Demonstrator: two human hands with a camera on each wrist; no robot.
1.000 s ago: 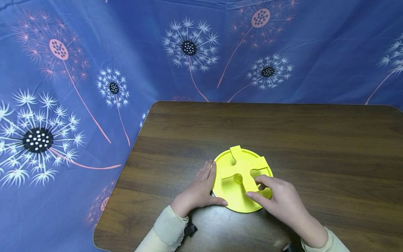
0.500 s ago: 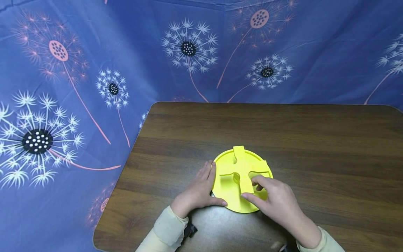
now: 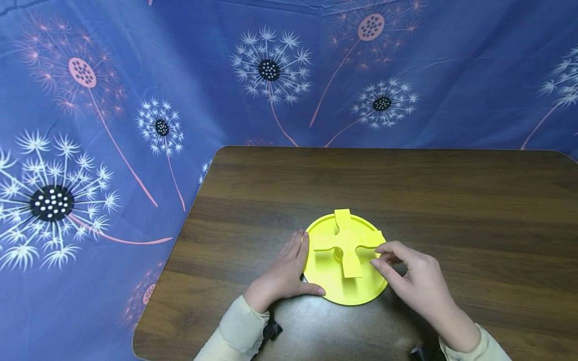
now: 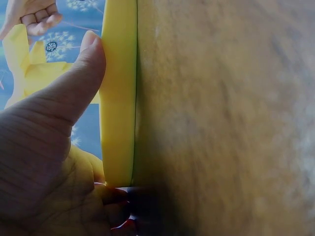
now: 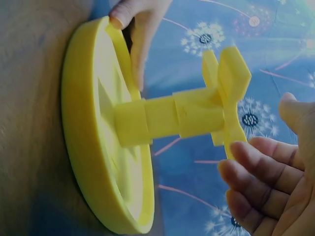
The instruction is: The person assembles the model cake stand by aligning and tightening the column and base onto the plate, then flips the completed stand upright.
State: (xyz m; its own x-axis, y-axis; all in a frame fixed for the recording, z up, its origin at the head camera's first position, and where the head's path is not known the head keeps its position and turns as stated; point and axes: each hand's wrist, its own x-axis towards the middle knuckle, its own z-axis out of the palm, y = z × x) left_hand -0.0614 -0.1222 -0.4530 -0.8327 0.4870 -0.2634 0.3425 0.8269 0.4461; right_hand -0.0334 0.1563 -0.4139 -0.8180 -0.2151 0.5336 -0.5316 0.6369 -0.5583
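Note:
In the head view a yellow round base (image 3: 331, 287) with a raised rim lies on the table. A stepped yellow post (image 5: 162, 115) rises from its middle, bearing a four-armed yellow cross-shaped handle (image 3: 346, 243). My left hand (image 3: 284, 271) holds the base at its left edge, thumb at the front rim and fingers along the far-left side. My right hand (image 3: 415, 281) is by the handle's right arm. The right wrist view shows its fingers (image 5: 261, 182) loosely bent with fingertips right at one arm's end, and the thumb (image 5: 293, 110) apart from them.
The brown wood-grain table (image 3: 478, 215) extends behind and to the right of the base. A blue cloth (image 3: 198, 65) with dandelion prints hangs along the back and left. A small black object (image 3: 272, 331) shows beside the left sleeve.
The cross-shaped handle has turned slightly clockwise, then stayed still. My right hand has let go of its front arm and moved right, to the right arm. My left hand stays put.

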